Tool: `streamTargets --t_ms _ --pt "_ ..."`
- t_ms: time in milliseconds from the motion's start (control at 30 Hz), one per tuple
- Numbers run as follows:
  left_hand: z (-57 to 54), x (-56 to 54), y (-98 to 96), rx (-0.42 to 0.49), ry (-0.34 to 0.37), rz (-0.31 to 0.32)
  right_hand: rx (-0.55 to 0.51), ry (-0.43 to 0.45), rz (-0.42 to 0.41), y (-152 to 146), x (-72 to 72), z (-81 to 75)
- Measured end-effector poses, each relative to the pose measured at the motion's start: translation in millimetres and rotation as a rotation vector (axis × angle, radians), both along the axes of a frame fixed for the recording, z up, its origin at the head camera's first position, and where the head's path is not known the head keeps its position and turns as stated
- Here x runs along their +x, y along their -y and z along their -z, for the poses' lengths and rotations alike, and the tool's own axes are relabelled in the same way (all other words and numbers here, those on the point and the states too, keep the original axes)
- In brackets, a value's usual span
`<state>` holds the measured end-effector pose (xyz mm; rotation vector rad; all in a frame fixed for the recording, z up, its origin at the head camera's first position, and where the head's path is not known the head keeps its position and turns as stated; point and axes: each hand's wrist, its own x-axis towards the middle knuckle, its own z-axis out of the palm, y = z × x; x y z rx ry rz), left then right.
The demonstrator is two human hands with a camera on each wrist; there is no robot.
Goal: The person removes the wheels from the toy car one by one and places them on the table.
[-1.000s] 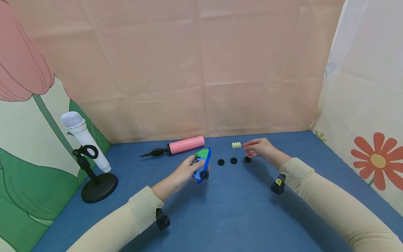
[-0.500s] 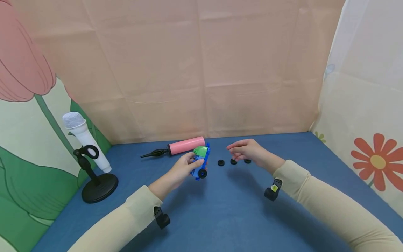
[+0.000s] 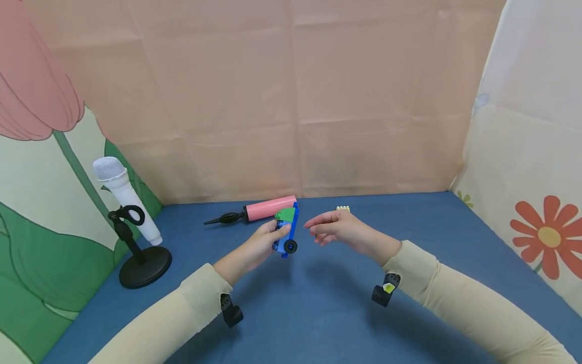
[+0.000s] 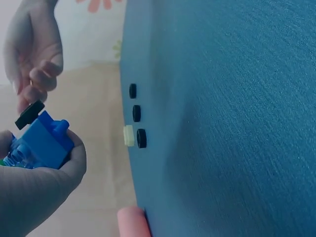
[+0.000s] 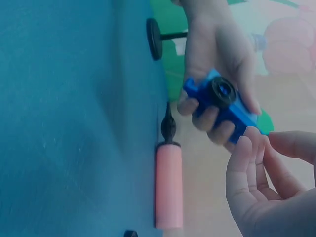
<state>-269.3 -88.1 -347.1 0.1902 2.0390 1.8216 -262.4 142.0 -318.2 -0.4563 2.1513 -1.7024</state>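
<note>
A blue toy car [image 3: 285, 230] with a green part and a black wheel [image 5: 223, 92] is gripped by my left hand [image 3: 254, 247], above the table. Fingers and thumb wrap the car's sides. My right hand [image 3: 343, 230] hovers just to the right of the car, its fingers loosely bent. I see nothing clearly held in it. The right wrist view has its fingertips overlapping the car's far end; whether they touch cannot be told. Three loose black wheels, including the middle wheel [image 4: 137, 113], lie on the table in the left wrist view; the right hand hides them in the head view.
A pale yellow brick [image 4: 128, 136] lies near the wheels. Behind the car is a pink hand pump [image 3: 270, 208] with a black nozzle. A white microphone [image 3: 129, 202] leans in a black stand [image 3: 145, 268] at the left. Fabric walls border the blue table [image 3: 309, 323].
My right hand has moved left, from beside the yellow brick and the loose wheels to beside the car. The left hand with the car has shifted slightly left.
</note>
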Motion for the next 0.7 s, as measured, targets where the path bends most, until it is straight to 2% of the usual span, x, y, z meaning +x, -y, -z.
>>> streamTargets --t_ms 133,333,700 --pt "-0.7 1.1 0.2 -0.008 -0.016 0.057 0.018 -0.006 -0.002 8 5.8 2.3" --pt "-1.3 2.4 -0.3 -0.011 -0.05 0.089 0.012 -0.024 -0.022 18 10.4 8.4" --pt "-1.9 2.0 -3.1 0.037 -0.029 0.098 -0.018 -0.054 -0.019 31 17.0 17.7"
